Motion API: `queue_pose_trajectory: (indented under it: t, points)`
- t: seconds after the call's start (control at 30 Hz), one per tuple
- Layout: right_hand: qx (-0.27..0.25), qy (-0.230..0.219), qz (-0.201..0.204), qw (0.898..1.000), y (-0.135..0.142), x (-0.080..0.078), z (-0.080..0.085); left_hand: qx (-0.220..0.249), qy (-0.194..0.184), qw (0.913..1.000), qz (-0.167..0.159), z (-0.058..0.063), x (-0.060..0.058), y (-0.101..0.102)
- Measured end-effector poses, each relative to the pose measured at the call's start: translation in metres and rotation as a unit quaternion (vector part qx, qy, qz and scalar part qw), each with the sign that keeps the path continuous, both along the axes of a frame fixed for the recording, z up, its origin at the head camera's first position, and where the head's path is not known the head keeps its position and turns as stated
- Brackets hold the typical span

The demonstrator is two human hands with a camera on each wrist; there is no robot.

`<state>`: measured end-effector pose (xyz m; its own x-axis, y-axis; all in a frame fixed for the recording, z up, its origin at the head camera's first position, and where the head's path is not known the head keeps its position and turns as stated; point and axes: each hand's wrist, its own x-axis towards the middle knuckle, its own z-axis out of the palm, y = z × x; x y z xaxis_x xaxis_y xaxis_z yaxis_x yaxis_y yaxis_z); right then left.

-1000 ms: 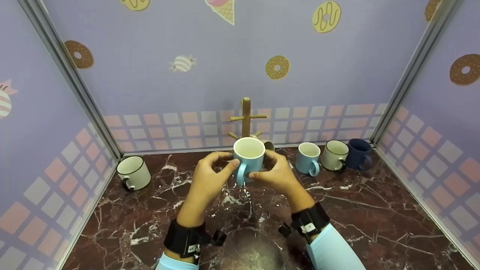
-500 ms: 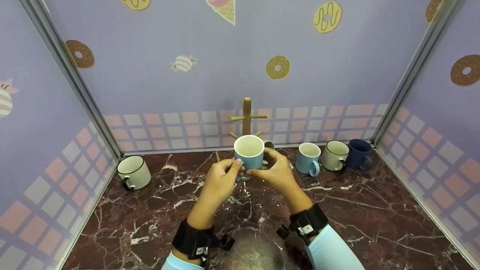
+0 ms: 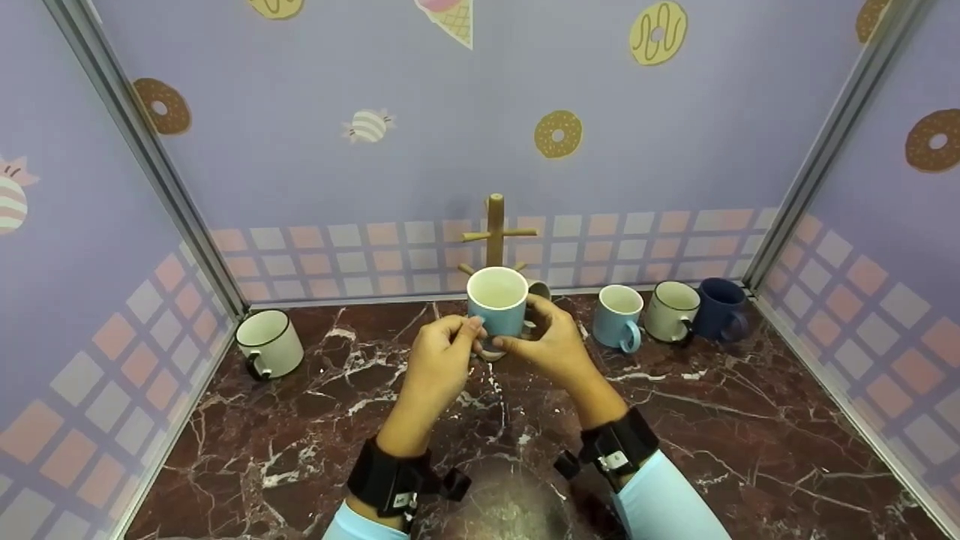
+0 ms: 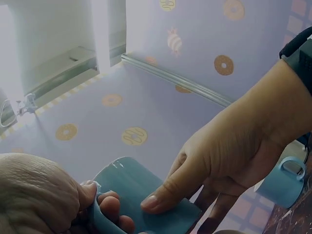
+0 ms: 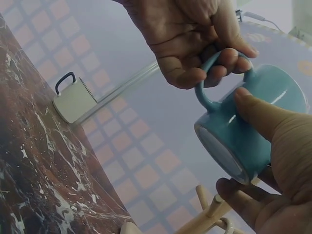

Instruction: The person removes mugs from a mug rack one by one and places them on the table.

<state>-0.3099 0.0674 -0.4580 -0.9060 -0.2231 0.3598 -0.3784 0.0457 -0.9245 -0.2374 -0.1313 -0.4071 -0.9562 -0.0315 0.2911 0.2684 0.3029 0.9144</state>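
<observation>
Both hands hold a light blue mug [image 3: 498, 300] with a white inside, up in front of the wooden mug tree [image 3: 496, 231]. My left hand [image 3: 439, 364] pinches its handle; in the right wrist view the fingers of the left hand [image 5: 187, 46] pass through the handle loop. Around the mug's body curls my right hand [image 3: 555, 349], its thumb on the near side in the left wrist view, where the blue wall [image 4: 129, 190] shows. The mug's pale base [image 5: 222, 151] faces the tree's pegs in the right wrist view.
Low on the tree, partly hidden, another mug [image 3: 538, 289] shows its rim. To the right stand a blue mug [image 3: 616, 322], a cream mug [image 3: 670, 315] and a navy mug [image 3: 716, 311]. A cream mug [image 3: 270, 349] stands far left on the marbled tabletop [image 3: 300, 450]. Patterned walls enclose three sides.
The left hand has shifted from the mug's side onto its handle, moving right. The mug has risen slightly, and its handle has gone from plain view to behind the left fingers.
</observation>
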Motion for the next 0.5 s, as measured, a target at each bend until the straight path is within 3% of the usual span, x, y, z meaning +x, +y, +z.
queue_pose_trajectory:
  t: [0.37, 0.5]
  points:
    - [0.120, 0.052, 0.032, 0.991, 0.000, 0.000, -0.002, 0.019, -0.010, 0.9983, 0.054, 0.003, -0.004, -0.021]
    - [0.171, 0.102, 0.021, 0.980, 0.000, 0.005, -0.003, 0.046, -0.002, 0.9951, 0.087, 0.004, -0.008, -0.033]
